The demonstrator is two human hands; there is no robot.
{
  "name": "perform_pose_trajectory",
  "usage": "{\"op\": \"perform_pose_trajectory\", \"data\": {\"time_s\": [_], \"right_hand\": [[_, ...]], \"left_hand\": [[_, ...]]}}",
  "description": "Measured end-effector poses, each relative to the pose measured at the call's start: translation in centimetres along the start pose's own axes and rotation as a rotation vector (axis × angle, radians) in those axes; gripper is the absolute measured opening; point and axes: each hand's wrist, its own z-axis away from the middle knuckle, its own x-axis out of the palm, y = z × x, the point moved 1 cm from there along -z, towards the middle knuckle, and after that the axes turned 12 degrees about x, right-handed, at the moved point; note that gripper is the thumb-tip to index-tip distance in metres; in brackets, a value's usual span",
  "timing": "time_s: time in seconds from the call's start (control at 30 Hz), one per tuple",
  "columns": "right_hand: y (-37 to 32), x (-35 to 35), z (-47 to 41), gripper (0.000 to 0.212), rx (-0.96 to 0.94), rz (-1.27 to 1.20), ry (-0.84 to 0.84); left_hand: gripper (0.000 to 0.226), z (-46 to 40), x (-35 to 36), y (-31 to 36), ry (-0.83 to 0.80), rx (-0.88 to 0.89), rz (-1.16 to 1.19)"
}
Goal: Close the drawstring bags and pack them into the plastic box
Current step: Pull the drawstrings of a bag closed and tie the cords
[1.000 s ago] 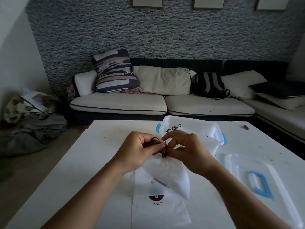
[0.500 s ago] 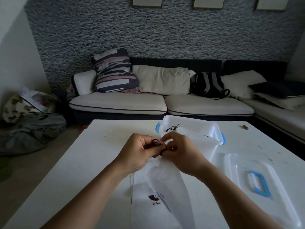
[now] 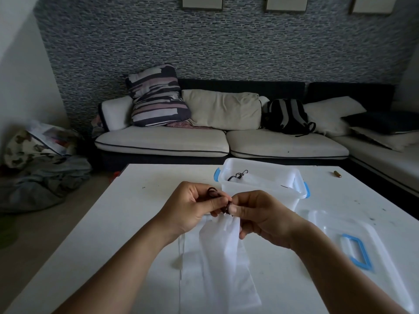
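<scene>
A white drawstring bag (image 3: 223, 250) hangs from both hands above the white table (image 3: 127, 223), its top gathered into pleats. My left hand (image 3: 192, 205) pinches the dark drawstring (image 3: 213, 193), which loops over its fingers. My right hand (image 3: 256, 216) pinches the cord at the bag's gathered mouth. Another flat white bag (image 3: 192, 279) lies on the table under the hanging one. Just behind my hands stands the clear plastic box (image 3: 260, 184) with blue latches, holding a white bag with a dark cord.
The box's clear lid (image 3: 353, 250) with a blue handle lies flat on the table at the right. A small brown object (image 3: 337, 174) lies near the table's far right edge. A sofa (image 3: 204, 141) with cushions and a backpack stands behind the table.
The bag's mouth has been drawn tighter and the bag now hangs narrower. It has shifted over the flat bag and now hides that bag's printed logo.
</scene>
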Motion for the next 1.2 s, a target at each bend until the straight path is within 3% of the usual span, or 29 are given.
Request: {"op": "perform_pose_trajectory", "data": {"time_s": [0.23, 0.6, 0.93, 1.0, 1.1, 1.2], "right_hand": [[0.1, -0.4, 0.0, 0.007, -0.046, -0.082, -0.028], [0.7, -1.3, -0.7, 0.016, -0.077, -0.180, 0.014], [1.3, -1.5, -1.2, 0.072, -0.008, -0.274, -0.060], [1.3, -1.5, -1.2, 0.066, -0.024, -0.274, -0.081], [1.2, -1.5, -1.2, 0.040, -0.051, -0.287, -0.095], [1.2, -1.2, -1.3, 0.038, -0.091, -0.303, -0.069]], "left_hand": [[0.020, 0.2, -0.1, 0.2, 0.020, -0.028, 0.088], [0.015, 0.5, 0.1, 1.3, 0.040, -0.002, 0.108], [0.015, 0.4, -0.2, 1.2, 0.063, 0.038, 0.076], [0.017, 0.3, -0.2, 1.1, 0.060, 0.043, 0.068], [0.014, 0.3, -0.3, 1.0, 0.067, 0.059, 0.048], [0.013, 0.2, -0.4, 0.8, 0.085, 0.080, 0.010]]}}
